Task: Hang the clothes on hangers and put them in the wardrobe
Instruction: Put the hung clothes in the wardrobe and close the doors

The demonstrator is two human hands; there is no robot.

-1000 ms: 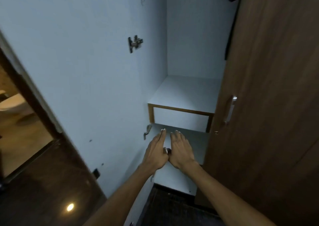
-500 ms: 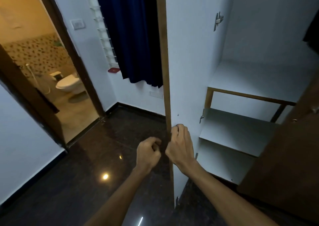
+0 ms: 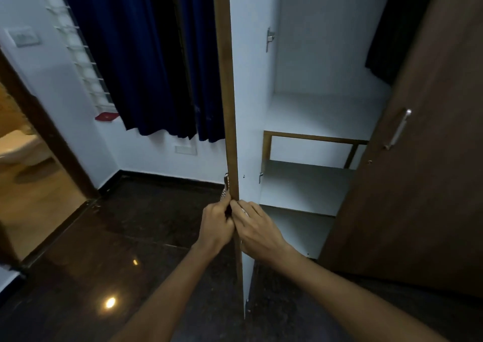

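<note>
The wardrobe stands open, its white shelves (image 3: 308,184) bare. Its left door (image 3: 251,93) swings edge-on toward me, white inside with a wooden edge. My left hand (image 3: 215,225) grips that edge from the outer side, fingers curled by the handle (image 3: 226,182). My right hand (image 3: 257,228) grips the same edge from the inner side, thumb against the left hand. A dark garment (image 3: 386,41) hangs at the upper right inside the wardrobe, mostly hidden by the brown right door (image 3: 423,184).
A dark blue curtain (image 3: 136,54) hangs over the window on the left wall. Further left, a doorway opens to a bathroom with a toilet (image 3: 15,145). The floor (image 3: 117,250) is dark, glossy tile.
The view has swung from the wardrobe's inside to its left door. Both hands left the lower shelf and closed on the door's edge; the door has turned more edge-on.
</note>
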